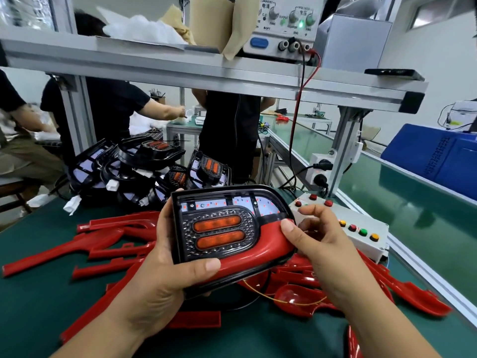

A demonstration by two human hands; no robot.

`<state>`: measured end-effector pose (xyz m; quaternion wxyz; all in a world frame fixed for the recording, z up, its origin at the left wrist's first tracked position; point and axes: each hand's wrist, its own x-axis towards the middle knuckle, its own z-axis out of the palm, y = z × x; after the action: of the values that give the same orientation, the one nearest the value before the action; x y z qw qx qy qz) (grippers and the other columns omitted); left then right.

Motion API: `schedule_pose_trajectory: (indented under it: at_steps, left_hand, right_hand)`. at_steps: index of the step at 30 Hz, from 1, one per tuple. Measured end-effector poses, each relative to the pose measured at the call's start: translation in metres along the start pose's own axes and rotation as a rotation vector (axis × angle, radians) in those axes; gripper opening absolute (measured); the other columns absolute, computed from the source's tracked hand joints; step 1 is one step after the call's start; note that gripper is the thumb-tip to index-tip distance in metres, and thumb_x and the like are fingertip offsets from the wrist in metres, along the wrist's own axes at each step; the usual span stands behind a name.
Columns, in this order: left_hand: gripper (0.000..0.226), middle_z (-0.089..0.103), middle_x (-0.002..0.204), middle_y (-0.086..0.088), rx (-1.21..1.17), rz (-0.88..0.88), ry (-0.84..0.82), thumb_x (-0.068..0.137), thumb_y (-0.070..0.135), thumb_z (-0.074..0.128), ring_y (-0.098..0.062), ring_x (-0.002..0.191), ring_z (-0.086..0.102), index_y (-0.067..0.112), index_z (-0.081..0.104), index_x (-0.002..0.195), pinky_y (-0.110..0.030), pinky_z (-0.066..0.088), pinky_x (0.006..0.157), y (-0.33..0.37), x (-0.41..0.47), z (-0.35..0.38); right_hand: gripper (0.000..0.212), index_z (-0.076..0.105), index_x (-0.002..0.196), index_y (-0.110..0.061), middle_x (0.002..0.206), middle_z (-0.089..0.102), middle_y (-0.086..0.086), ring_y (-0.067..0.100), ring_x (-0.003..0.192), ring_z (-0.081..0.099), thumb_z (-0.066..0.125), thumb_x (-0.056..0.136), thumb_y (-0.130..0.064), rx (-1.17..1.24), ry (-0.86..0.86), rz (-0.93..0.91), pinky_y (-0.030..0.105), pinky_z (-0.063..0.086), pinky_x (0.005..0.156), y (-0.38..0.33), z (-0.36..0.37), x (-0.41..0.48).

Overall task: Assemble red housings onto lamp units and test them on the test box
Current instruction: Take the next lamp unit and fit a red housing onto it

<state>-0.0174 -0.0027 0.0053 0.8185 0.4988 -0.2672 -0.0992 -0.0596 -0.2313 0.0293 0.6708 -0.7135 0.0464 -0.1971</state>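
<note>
I hold a black lamp unit [227,223] in front of me, its two orange bars lit and small red lights glowing along its top. A red housing [260,257] sits along its lower right edge. My left hand [167,270] grips the lamp's left side, thumb on the red housing. My right hand [317,236] presses its thumb on the housing's right end, its other fingers curled loosely above the white test box [361,244] with coloured buttons. A thin yellow wire [271,295] runs below the lamp.
Several loose red housings [108,244] lie on the green mat, left and right. A pile of black lamp units [144,171] stands behind. A power supply [284,24] sits on the shelf above, its red lead hanging down. People work beyond the bench; a conveyor [413,192] runs at right.
</note>
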Motion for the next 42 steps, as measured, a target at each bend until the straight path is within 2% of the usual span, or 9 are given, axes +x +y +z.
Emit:
schedule_pose_trajectory:
  at_steps: [3, 6, 10, 13, 21, 25, 31, 34, 42]
  left_hand:
    - [0.093, 0.067, 0.125, -0.010, -0.014, 0.000, -0.019, 0.055, -0.006, 0.073, -0.030, 0.106, 0.069, 0.065, 0.054, 0.112, -0.031, 0.059, 0.068, 0.003, -0.001, 0.000]
    - [0.100, 0.067, 0.126, -0.002, 0.015, 0.010, -0.032, 0.055, -0.005, 0.076, -0.026, 0.111, 0.067, 0.073, 0.049, 0.112, -0.028, 0.058, 0.076, 0.004, -0.002, 0.000]
    - [0.112, 0.065, 0.130, 0.003, 0.100, -0.014, -0.101, 0.065, -0.001, 0.075, -0.019, 0.115, 0.065, 0.067, 0.022, 0.136, -0.020, 0.055, 0.080, 0.005, -0.001, -0.004]
    - [0.114, 0.062, 0.134, 0.003, 0.135, -0.033, -0.104, 0.063, 0.006, 0.077, -0.018, 0.120, 0.062, 0.060, 0.017, 0.143, -0.020, 0.054, 0.084, 0.004, 0.000, -0.004]
    - [0.088, 0.062, 0.134, -0.002, 0.104, -0.045, -0.136, 0.065, 0.007, 0.077, -0.023, 0.122, 0.061, 0.061, 0.047, 0.127, -0.024, 0.054, 0.087, 0.003, 0.004, -0.011]
    - [0.085, 0.062, 0.135, -0.005, 0.063, -0.064, -0.147, 0.068, 0.005, 0.077, -0.027, 0.123, 0.060, 0.058, 0.049, 0.129, -0.031, 0.055, 0.090, 0.004, 0.005, -0.017]
    - [0.071, 0.063, 0.132, -0.009, 0.098, -0.039, -0.097, 0.079, 0.007, 0.073, -0.028, 0.115, 0.064, 0.046, 0.052, 0.134, -0.035, 0.058, 0.083, 0.001, 0.007, -0.017]
    - [0.067, 0.065, 0.129, -0.008, 0.081, -0.039, -0.055, 0.080, 0.008, 0.065, -0.027, 0.113, 0.066, 0.052, 0.053, 0.129, -0.035, 0.057, 0.083, 0.000, 0.008, -0.016]
    - [0.082, 0.064, 0.131, -0.008, 0.009, -0.111, -0.093, 0.059, 0.024, 0.094, -0.030, 0.117, 0.064, 0.058, 0.055, 0.123, -0.039, 0.052, 0.094, 0.004, 0.005, -0.018]
  right_hand:
    - [0.058, 0.061, 0.120, -0.006, 0.116, 0.067, 0.020, 0.027, 0.090, 0.068, 0.080, 0.070, -0.029, 0.457, -0.230, 0.247, 0.041, 0.058, 0.072, 0.000, 0.002, 0.001]
    - [0.045, 0.062, 0.116, 0.005, 0.113, 0.067, 0.027, 0.033, 0.091, 0.071, 0.068, 0.076, -0.015, 0.604, -0.327, 0.327, 0.049, 0.059, 0.075, 0.000, 0.004, -0.002]
    - [0.034, 0.069, 0.104, -0.003, 0.107, 0.071, 0.024, 0.031, 0.084, 0.072, 0.069, 0.071, -0.011, 0.618, -0.298, 0.283, 0.052, 0.059, 0.073, -0.001, 0.004, -0.001]
    - [0.027, 0.074, 0.097, -0.010, 0.106, 0.072, 0.020, 0.028, 0.082, 0.073, 0.068, 0.071, -0.010, 0.609, -0.278, 0.272, 0.048, 0.060, 0.069, -0.002, 0.002, 0.000]
    - [0.023, 0.075, 0.096, -0.014, 0.109, 0.071, 0.018, 0.029, 0.086, 0.072, 0.066, 0.076, -0.008, 0.608, -0.298, 0.244, 0.046, 0.060, 0.068, -0.004, 0.002, 0.000]
    - [0.044, 0.062, 0.117, -0.004, 0.118, 0.066, 0.025, 0.035, 0.096, 0.070, 0.076, 0.075, -0.009, 0.658, -0.386, 0.274, 0.052, 0.058, 0.080, -0.003, 0.002, -0.002]
    - [0.072, 0.055, 0.128, -0.003, 0.128, 0.060, 0.026, 0.038, 0.108, 0.065, 0.088, 0.066, -0.014, 0.736, -0.478, 0.233, 0.055, 0.054, 0.090, 0.001, 0.003, -0.002]
    - [0.065, 0.058, 0.126, -0.009, 0.128, 0.061, 0.024, 0.037, 0.110, 0.065, 0.088, 0.068, -0.011, 0.740, -0.489, 0.184, 0.051, 0.055, 0.086, 0.005, 0.005, -0.002]
    - [0.053, 0.063, 0.123, -0.017, 0.127, 0.063, 0.020, 0.035, 0.113, 0.064, 0.084, 0.075, -0.015, 0.614, -0.491, 0.091, 0.047, 0.055, 0.086, 0.006, 0.005, -0.002]
